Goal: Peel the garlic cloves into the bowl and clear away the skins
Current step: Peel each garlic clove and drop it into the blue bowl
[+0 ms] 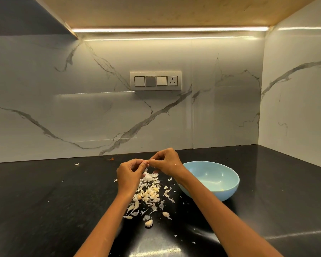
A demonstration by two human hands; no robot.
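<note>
Left hand (129,172) and right hand (165,162) both pinch one clove (147,161) between fingertips, above the skins (149,190). Bowl (224,190) on counter (44,201) at 3 o'clock of the skins, behind right forearm.

Both hands raised over black counter (44,201), left hand (130,173) and right hand (165,162) pinching one small garlic clove (147,161) between fingertips. Pile of skins (148,193) on the counter below them. Light blue bowl (228,190) just right of pile. Switch panel (155,81) on marble wall.
</note>
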